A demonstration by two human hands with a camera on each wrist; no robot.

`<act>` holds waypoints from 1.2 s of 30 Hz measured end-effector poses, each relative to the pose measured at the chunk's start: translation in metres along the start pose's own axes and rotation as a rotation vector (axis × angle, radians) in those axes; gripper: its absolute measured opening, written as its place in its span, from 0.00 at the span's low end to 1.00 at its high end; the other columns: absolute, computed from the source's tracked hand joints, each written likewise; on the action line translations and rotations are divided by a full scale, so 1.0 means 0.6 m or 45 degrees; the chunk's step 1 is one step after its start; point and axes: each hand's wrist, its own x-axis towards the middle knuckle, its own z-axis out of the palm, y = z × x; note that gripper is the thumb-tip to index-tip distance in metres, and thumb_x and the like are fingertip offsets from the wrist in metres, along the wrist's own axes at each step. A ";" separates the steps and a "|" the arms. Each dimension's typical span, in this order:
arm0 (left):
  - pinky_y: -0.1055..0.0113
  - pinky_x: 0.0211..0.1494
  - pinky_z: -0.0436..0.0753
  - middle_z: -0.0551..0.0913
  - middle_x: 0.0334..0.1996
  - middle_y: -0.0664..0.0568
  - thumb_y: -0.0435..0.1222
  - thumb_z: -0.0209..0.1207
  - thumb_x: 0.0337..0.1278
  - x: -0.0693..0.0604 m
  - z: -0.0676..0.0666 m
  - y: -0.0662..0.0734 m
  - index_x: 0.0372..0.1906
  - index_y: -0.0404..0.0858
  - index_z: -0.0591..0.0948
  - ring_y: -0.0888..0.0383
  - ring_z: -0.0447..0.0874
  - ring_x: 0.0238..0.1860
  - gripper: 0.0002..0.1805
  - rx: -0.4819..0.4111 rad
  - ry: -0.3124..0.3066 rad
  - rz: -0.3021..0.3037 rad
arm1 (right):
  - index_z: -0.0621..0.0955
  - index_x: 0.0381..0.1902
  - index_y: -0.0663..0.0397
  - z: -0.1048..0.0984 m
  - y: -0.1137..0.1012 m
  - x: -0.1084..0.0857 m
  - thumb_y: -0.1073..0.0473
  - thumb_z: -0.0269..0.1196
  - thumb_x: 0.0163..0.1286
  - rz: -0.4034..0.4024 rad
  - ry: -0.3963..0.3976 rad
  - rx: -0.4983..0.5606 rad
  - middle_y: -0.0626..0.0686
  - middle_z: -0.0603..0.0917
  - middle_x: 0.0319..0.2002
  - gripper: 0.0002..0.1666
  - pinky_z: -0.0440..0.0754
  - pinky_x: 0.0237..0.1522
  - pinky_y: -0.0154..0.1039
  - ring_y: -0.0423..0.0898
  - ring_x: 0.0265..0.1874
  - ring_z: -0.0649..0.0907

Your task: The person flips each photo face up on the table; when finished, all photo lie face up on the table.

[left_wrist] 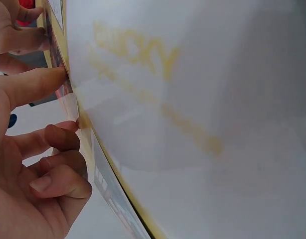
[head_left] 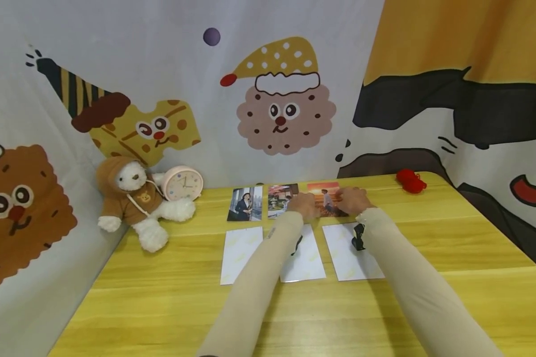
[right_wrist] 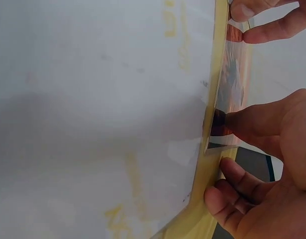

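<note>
The sunset photo (head_left: 327, 199) lies flat in the back row, at its right end. My left hand (head_left: 305, 205) is at its left edge, over part of the middle photo (head_left: 278, 199). My right hand (head_left: 354, 200) touches its right edge. In the right wrist view, fingertips of my right hand (right_wrist: 272, 144) rest on the glossy photo (right_wrist: 231, 82), with left-hand fingertips at its other end. My left hand (left_wrist: 41, 164) shows extended thumb and forefinger, the other fingers bent. A third photo (head_left: 245, 203) shows a person in a dark suit.
Three white sheets, left (head_left: 241, 254), middle (head_left: 310, 255) and right (head_left: 346, 255), lie in front of the photos. A teddy bear (head_left: 136, 203) and round clock (head_left: 183, 183) are at the back left; a red object (head_left: 411, 181) is at the back right of the table (head_left: 161, 307).
</note>
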 end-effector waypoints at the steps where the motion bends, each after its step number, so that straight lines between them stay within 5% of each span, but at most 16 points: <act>1: 0.66 0.22 0.70 0.70 0.17 0.57 0.44 0.61 0.65 0.001 0.000 -0.001 0.27 0.44 0.77 0.60 0.68 0.18 0.12 0.005 0.002 -0.005 | 0.76 0.66 0.60 0.001 0.000 0.002 0.57 0.58 0.71 0.002 0.001 0.008 0.67 0.77 0.64 0.28 0.68 0.66 0.65 0.68 0.59 0.70; 6: 0.66 0.21 0.68 0.66 0.14 0.57 0.45 0.61 0.66 0.001 0.000 0.001 0.26 0.44 0.76 0.61 0.65 0.17 0.15 -0.014 -0.016 -0.022 | 0.76 0.66 0.62 0.006 0.005 0.004 0.58 0.57 0.70 -0.021 -0.004 0.023 0.67 0.76 0.65 0.27 0.64 0.67 0.65 0.69 0.61 0.69; 10: 0.66 0.24 0.73 0.76 0.19 0.55 0.50 0.55 0.72 -0.016 -0.010 -0.006 0.49 0.40 0.83 0.62 0.67 0.18 0.18 -0.045 0.063 0.044 | 0.66 0.73 0.62 -0.006 0.006 -0.014 0.61 0.56 0.71 -0.061 -0.029 0.068 0.72 0.71 0.68 0.34 0.64 0.69 0.68 0.73 0.65 0.68; 13: 0.61 0.33 0.82 0.83 0.24 0.47 0.52 0.45 0.77 -0.050 -0.047 -0.031 0.72 0.41 0.71 0.61 0.64 0.15 0.29 -0.090 0.144 0.120 | 0.59 0.77 0.63 -0.036 0.000 -0.037 0.64 0.53 0.71 -0.149 -0.016 0.107 0.74 0.75 0.61 0.37 0.79 0.55 0.62 0.68 0.49 0.78; 17: 0.55 0.49 0.86 0.88 0.33 0.45 0.51 0.42 0.79 -0.115 -0.130 -0.083 0.77 0.44 0.62 0.59 0.69 0.16 0.30 -0.215 0.225 0.188 | 0.64 0.74 0.65 -0.091 -0.017 -0.072 0.60 0.52 0.74 -0.294 0.024 0.138 0.70 0.80 0.50 0.33 0.80 0.36 0.48 0.55 0.33 0.80; 21: 0.53 0.58 0.84 0.85 0.56 0.44 0.49 0.43 0.79 -0.177 -0.179 -0.141 0.76 0.44 0.64 0.52 0.86 0.43 0.29 -0.310 0.227 0.250 | 0.70 0.70 0.63 -0.123 -0.041 -0.107 0.55 0.54 0.77 -0.377 -0.009 0.172 0.71 0.79 0.55 0.29 0.83 0.43 0.51 0.59 0.44 0.83; 24: 0.50 0.63 0.82 0.81 0.63 0.43 0.50 0.44 0.78 -0.216 -0.182 -0.182 0.75 0.42 0.66 0.48 0.83 0.60 0.29 -0.333 0.194 0.241 | 0.72 0.69 0.64 -0.122 -0.057 -0.126 0.55 0.56 0.77 -0.448 -0.047 0.197 0.70 0.80 0.54 0.28 0.85 0.42 0.49 0.59 0.45 0.84; 29: 0.50 0.59 0.83 0.84 0.57 0.40 0.47 0.47 0.78 -0.277 -0.161 -0.242 0.72 0.38 0.70 0.45 0.84 0.58 0.27 -0.291 0.127 0.199 | 0.75 0.64 0.68 -0.095 -0.086 -0.144 0.60 0.58 0.74 -0.638 -0.054 0.245 0.67 0.84 0.48 0.24 0.84 0.37 0.44 0.54 0.39 0.84; 36: 0.47 0.61 0.81 0.79 0.62 0.33 0.43 0.50 0.76 -0.330 -0.121 -0.296 0.72 0.33 0.69 0.40 0.81 0.60 0.28 -0.293 0.055 0.153 | 0.76 0.63 0.65 -0.047 -0.130 -0.169 0.60 0.59 0.74 -0.748 -0.086 0.345 0.64 0.84 0.50 0.23 0.84 0.47 0.49 0.54 0.47 0.84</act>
